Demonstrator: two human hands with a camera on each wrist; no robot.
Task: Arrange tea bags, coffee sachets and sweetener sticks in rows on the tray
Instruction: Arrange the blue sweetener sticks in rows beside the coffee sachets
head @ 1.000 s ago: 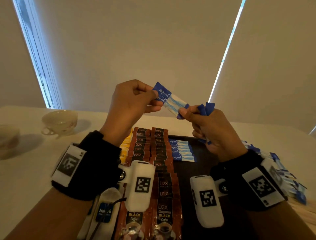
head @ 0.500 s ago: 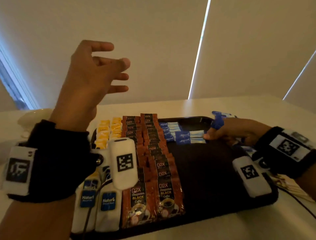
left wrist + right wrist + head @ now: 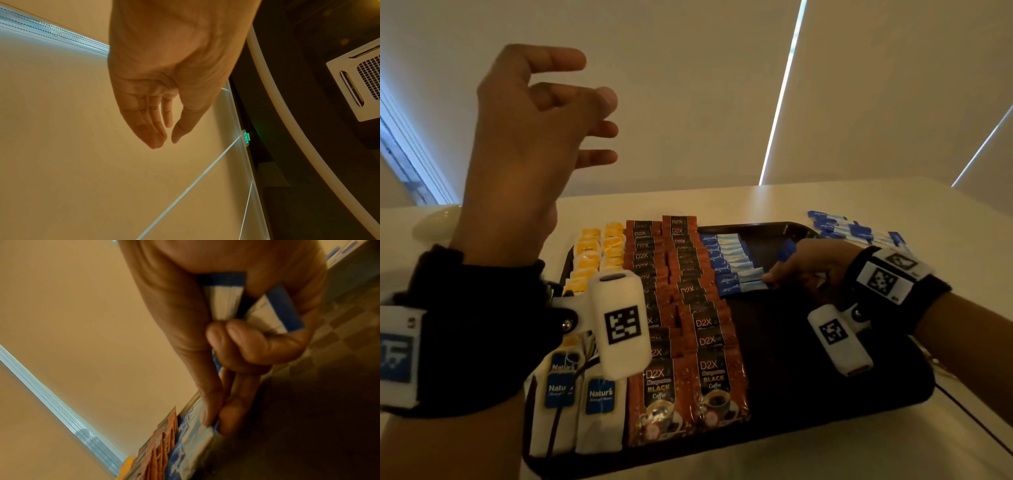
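Two rows of brown D2X black coffee sachets (image 3: 681, 308) run down the middle of the dark tray (image 3: 825, 377), flanked on the left by yellow tea bags (image 3: 592, 253) and white Natur's tea bags (image 3: 599, 411). A pale teacup (image 3: 434, 222) sits on the white table (image 3: 756, 202) behind my raised left hand (image 3: 527, 137), which blocks part of it. My left hand hangs in the air with fingers loosely spread, holding nothing.

Blue-and-white Equal sweetener sticks (image 3: 732, 260) lie in a short row right of the coffee. My right hand (image 3: 811, 263) pinches the nearest sweetener stick (image 3: 739, 286) at its end against the tray. More loose sticks (image 3: 859, 229) lie on the table beyond the tray's far right corner.

My right wrist view adds what the head view hardly shows: spare sticks (image 3: 226, 300) tucked in my palm under curled fingers (image 3: 246, 340). My left wrist view shows only my open palm (image 3: 164, 65), a green exit sign (image 3: 245, 137) and a ceiling vent (image 3: 359, 78).
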